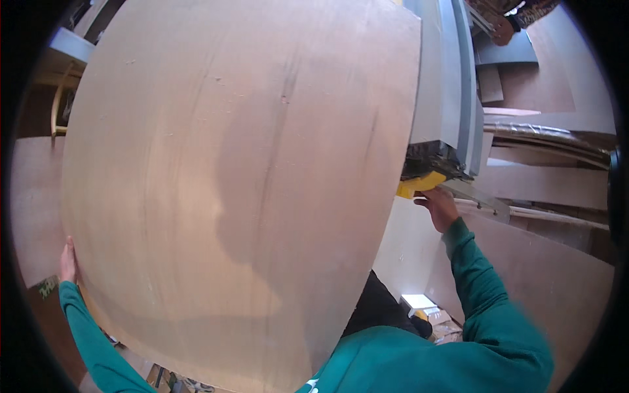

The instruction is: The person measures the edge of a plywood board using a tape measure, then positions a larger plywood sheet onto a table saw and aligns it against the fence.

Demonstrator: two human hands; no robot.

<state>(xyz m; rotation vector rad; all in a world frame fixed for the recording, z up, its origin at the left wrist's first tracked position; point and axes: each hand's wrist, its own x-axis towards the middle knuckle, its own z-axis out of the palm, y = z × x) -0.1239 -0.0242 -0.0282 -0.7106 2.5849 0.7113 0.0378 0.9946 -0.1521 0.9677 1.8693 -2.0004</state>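
A large, pale plywood sheet point(249, 183) fills most of the view, with darker grain streaks and a shadow across it. My left hand point(68, 261) grips its left edge near the lower corner, with part of the fingers hidden by the board. Beyond the sheet's right edge, my right hand point(439, 203) reaches to a yellow end piece point(422, 185) below a black fitting on a grey metal rail point(436, 78). Its fingers are bent and closed against the yellow piece; their tips are partly hidden.
Another person's hand point(503, 31) with a dark wristband shows at the upper right. Stacked boards and wrapped strips point(547, 134) lie along the right side. A yellow curved frame point(60, 101) stands at the far left. Boxes point(439, 318) sit on the floor beside my leg.
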